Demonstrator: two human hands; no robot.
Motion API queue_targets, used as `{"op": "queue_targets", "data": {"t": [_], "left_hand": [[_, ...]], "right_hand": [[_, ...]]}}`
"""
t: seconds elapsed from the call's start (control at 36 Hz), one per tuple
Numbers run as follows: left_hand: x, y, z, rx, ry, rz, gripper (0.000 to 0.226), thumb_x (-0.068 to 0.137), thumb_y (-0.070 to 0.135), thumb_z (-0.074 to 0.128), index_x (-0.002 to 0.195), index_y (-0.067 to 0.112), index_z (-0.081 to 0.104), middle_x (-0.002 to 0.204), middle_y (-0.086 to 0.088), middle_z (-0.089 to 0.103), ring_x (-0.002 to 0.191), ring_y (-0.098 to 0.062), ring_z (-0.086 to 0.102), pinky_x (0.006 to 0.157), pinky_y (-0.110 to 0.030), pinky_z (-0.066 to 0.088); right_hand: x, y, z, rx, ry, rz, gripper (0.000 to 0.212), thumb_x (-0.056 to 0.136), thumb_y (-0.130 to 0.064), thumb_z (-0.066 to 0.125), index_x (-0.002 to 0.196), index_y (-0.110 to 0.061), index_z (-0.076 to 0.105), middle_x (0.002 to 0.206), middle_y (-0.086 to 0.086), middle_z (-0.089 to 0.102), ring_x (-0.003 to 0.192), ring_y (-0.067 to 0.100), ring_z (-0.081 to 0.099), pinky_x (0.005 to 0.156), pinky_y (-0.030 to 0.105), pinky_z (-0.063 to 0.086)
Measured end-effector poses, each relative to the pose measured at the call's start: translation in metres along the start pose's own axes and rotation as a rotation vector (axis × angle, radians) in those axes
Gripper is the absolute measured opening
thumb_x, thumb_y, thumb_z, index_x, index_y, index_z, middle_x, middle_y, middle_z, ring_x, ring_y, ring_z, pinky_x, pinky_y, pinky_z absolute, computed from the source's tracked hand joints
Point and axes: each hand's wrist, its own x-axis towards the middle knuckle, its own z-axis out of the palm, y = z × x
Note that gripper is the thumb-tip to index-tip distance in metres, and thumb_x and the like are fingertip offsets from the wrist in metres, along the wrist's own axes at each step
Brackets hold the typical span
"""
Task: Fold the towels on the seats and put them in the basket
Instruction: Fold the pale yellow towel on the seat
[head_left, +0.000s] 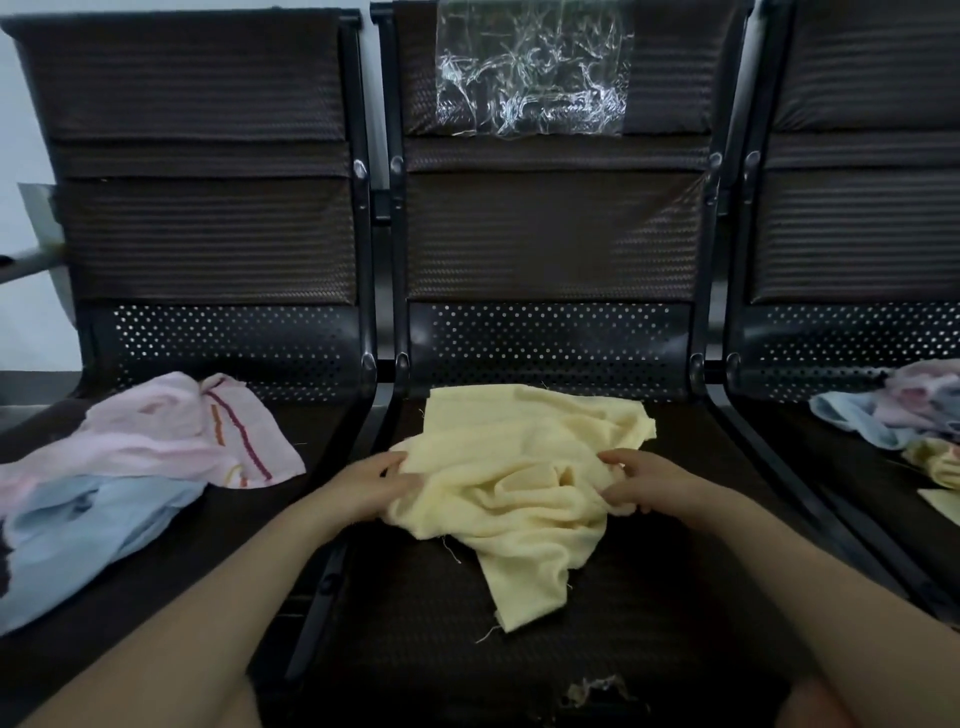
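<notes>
A crumpled pale yellow towel lies on the middle seat of a row of dark seats. My left hand grips its left edge, thumb on top of the cloth. My right hand pinches a bunch of the same towel on its right side. A pink towel with red and orange stripes lies over a light blue towel on the left seat. No basket is in view.
On the right seat sits a heap of blue, pink and yellow cloths. A clear plastic sheet clings to the middle backrest. Black metal frame bars separate the seats. The middle seat's front edge has a torn patch.
</notes>
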Motion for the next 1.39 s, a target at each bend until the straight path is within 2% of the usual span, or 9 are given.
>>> {"op": "queue_targets", "data": {"t": [0.17, 0.36, 0.56, 0.72, 0.86, 0.97, 1.11, 1.25, 1.39], "left_hand": [[-0.016, 0.002, 0.013, 0.258, 0.035, 0.249, 0.068, 0.082, 0.019, 0.073, 0.142, 0.03, 0.043, 0.143, -0.002, 0.048, 0.123, -0.014, 0.048, 0.098, -0.023, 0.04], [-0.025, 0.026, 0.0, -0.422, 0.268, 0.246, 0.04, 0.09, 0.009, 0.062, 0.129, 0.019, 0.059, 0.124, -0.003, 0.059, 0.109, -0.016, 0.058, 0.097, -0.034, 0.049], [-0.026, 0.043, -0.011, -0.899, 0.359, 0.291, 0.022, 0.095, 0.007, 0.054, 0.11, 0.016, 0.067, 0.114, -0.012, 0.064, 0.104, -0.024, 0.063, 0.076, -0.032, 0.055], [-0.018, 0.056, -0.023, -1.14, 0.363, 0.306, 0.024, 0.092, 0.007, 0.054, 0.108, 0.016, 0.068, 0.092, -0.006, 0.061, 0.082, -0.016, 0.06, 0.074, -0.031, 0.052], [-0.004, 0.044, -0.018, -1.075, 0.234, 0.219, 0.037, 0.096, 0.013, 0.055, 0.133, 0.016, 0.055, 0.121, -0.006, 0.064, 0.107, -0.018, 0.063, 0.091, -0.034, 0.052], [0.014, 0.03, -0.001, -0.618, 0.288, 0.045, 0.072, 0.093, 0.021, 0.062, 0.152, 0.029, 0.023, 0.136, -0.003, 0.051, 0.115, -0.022, 0.055, 0.093, -0.037, 0.049], [0.025, 0.01, 0.014, -0.059, 0.21, -0.068, 0.077, 0.089, 0.026, 0.058, 0.154, 0.025, 0.016, 0.143, -0.008, 0.046, 0.123, -0.026, 0.048, 0.091, -0.032, 0.039], [0.021, 0.01, 0.014, -0.036, 0.203, -0.054, 0.078, 0.088, 0.029, 0.062, 0.153, 0.024, 0.019, 0.146, -0.008, 0.043, 0.126, -0.027, 0.047, 0.1, -0.036, 0.043], [0.009, 0.014, 0.023, -0.191, 0.146, -0.044, 0.062, 0.09, 0.02, 0.064, 0.146, 0.02, 0.038, 0.128, -0.005, 0.056, 0.093, -0.02, 0.063, 0.066, -0.027, 0.049]], "right_hand": [[-0.01, -0.011, -0.008, -0.013, 0.22, -0.204, 0.042, 0.088, -0.013, 0.066, 0.127, -0.024, 0.059, 0.128, -0.003, 0.052, 0.109, 0.01, 0.051, 0.087, 0.02, 0.043], [-0.019, -0.026, -0.016, 0.205, 0.474, -0.332, 0.027, 0.094, -0.012, 0.059, 0.119, -0.021, 0.066, 0.111, -0.004, 0.064, 0.094, 0.001, 0.057, 0.079, 0.018, 0.048], [-0.031, -0.037, -0.032, 0.519, 0.617, -0.356, 0.029, 0.095, -0.011, 0.057, 0.121, -0.02, 0.064, 0.108, -0.004, 0.063, 0.102, 0.013, 0.062, 0.092, 0.037, 0.054], [-0.034, -0.042, -0.059, 1.069, 0.473, -0.226, 0.027, 0.094, -0.007, 0.053, 0.112, -0.022, 0.068, 0.123, 0.009, 0.061, 0.109, 0.027, 0.062, 0.089, 0.043, 0.055], [-0.022, -0.038, -0.058, 1.441, 0.377, -0.219, 0.05, 0.096, -0.007, 0.049, 0.145, -0.016, 0.041, 0.129, 0.012, 0.057, 0.122, 0.029, 0.056, 0.105, 0.046, 0.044], [0.0, -0.022, -0.039, 1.103, 0.307, -0.115, 0.056, 0.098, -0.02, 0.051, 0.149, -0.012, 0.031, 0.13, 0.012, 0.054, 0.105, 0.024, 0.058, 0.084, 0.037, 0.049], [0.013, 0.006, -0.017, 0.314, 0.215, 0.116, 0.07, 0.088, -0.024, 0.068, 0.148, -0.012, 0.035, 0.139, 0.013, 0.049, 0.112, 0.024, 0.054, 0.096, 0.036, 0.044], [0.009, 0.001, -0.017, 0.189, 0.251, 0.136, 0.07, 0.086, -0.022, 0.071, 0.147, -0.012, 0.037, 0.143, 0.01, 0.043, 0.123, 0.025, 0.047, 0.097, 0.036, 0.045], [-0.005, -0.003, -0.009, 0.231, 0.106, 0.166, 0.067, 0.084, -0.01, 0.07, 0.145, -0.015, 0.04, 0.139, 0.008, 0.043, 0.119, 0.023, 0.046, 0.084, 0.033, 0.046]]}}
